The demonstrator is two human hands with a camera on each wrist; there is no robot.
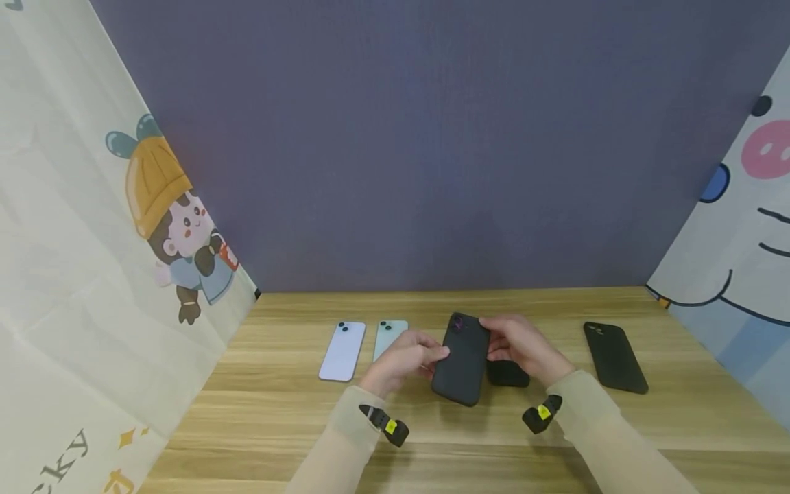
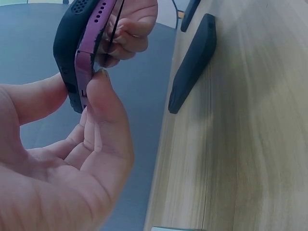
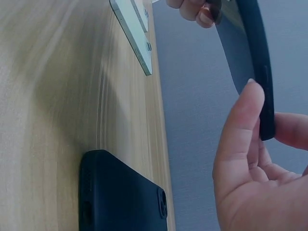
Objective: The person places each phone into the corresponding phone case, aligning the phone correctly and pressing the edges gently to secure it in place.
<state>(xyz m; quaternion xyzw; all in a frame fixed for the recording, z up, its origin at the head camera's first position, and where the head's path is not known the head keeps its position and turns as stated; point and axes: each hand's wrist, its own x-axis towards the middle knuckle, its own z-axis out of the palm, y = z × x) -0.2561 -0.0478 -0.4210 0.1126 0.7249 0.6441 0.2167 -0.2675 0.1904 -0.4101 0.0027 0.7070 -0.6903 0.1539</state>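
Both hands hold a black phone case (image 1: 463,360) with a purple phone (image 2: 86,41) partly inside it, tilted above the table. The phone's purple edge stands out from the case along one side in the left wrist view, and purple shows at the camera opening in the head view. My left hand (image 1: 407,358) pinches the pair near one edge between thumb and fingers. At the opposite upper corner, my right hand (image 1: 523,346) pinches it, thumb on the dark screen side in the right wrist view. A second black phone case (image 1: 509,374) lies beneath the right hand.
Left on the wooden table (image 1: 259,418) lie a lavender phone (image 1: 342,353) and a mint-green phone (image 1: 387,336), partly hidden by the left hand. Another black phone case (image 1: 616,360) lies at the right. A grey-blue panel (image 1: 401,151) stands behind the table.
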